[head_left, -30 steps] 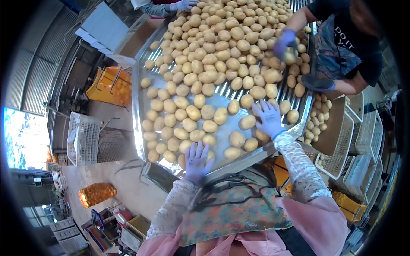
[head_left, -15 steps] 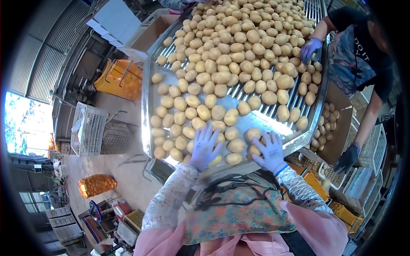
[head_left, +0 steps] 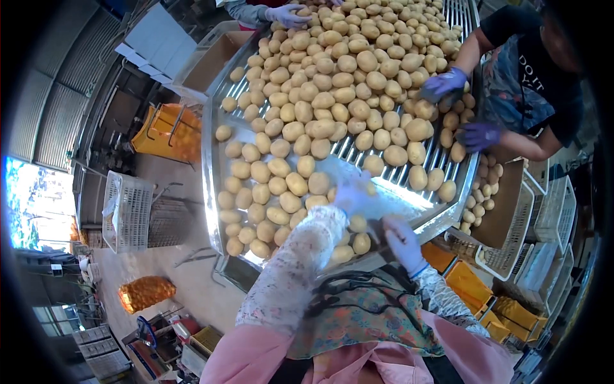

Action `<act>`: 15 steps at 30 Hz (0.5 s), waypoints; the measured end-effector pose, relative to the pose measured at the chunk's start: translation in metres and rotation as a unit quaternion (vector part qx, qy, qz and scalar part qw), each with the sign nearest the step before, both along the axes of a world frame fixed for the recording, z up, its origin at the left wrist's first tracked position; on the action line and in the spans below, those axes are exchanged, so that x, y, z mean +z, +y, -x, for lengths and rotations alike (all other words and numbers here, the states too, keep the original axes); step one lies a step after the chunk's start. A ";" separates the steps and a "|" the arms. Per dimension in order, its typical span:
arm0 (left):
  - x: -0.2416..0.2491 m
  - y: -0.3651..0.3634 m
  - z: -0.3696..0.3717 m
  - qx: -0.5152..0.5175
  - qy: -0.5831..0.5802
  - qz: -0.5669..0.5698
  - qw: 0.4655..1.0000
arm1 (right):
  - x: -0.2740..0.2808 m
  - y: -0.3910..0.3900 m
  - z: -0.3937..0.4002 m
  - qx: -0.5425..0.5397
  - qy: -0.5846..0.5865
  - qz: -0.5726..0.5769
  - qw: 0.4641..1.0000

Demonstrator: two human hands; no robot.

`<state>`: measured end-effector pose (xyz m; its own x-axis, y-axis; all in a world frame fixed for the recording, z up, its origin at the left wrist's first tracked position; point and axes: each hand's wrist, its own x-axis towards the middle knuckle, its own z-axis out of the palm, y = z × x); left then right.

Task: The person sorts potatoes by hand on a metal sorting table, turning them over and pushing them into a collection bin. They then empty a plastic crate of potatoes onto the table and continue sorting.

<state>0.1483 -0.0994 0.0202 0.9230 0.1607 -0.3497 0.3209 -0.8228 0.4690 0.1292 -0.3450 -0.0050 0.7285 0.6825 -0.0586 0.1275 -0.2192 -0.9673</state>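
Many potatoes [head_left: 332,83] lie heaped on a metal sorting table [head_left: 377,192] with roller bars. My left hand [head_left: 352,192], in a pale glove and smeared by motion, is over the metal plate at the right edge of the near potatoes. A potato shows at its fingers, but whether it is gripped is unclear. My right hand [head_left: 404,244], also gloved, is at the table's near edge. Its fingers are curled around something dark and roundish that I cannot make out. A few potatoes [head_left: 361,243] lie between my two hands.
A co-worker in a dark shirt [head_left: 534,83] reaches onto the potatoes from the right with purple gloves. Another person's gloved hand [head_left: 288,15] is at the far side. Crates [head_left: 511,249] and a cardboard box [head_left: 502,217] stand right; a filled net sack [head_left: 146,293] lies on the floor left.
My left hand has moved right and forward from the near potatoes. My right hand has dropped toward the edge and curled. The co-worker's lower hand has risen to the table; another person's hand has appeared.
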 end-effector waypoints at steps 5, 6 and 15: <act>0.032 -0.070 0.042 -0.133 -0.303 0.052 0.942 | 0.051 0.025 -0.032 -0.131 0.442 -0.254 0.850; 0.043 -0.062 0.039 -0.133 -0.302 0.053 0.943 | 0.045 0.020 -0.041 -0.093 0.437 -0.236 0.863; -0.005 0.128 0.042 0.172 -0.064 -0.142 0.973 | 0.042 -0.155 -0.128 -0.392 -0.208 0.097 0.891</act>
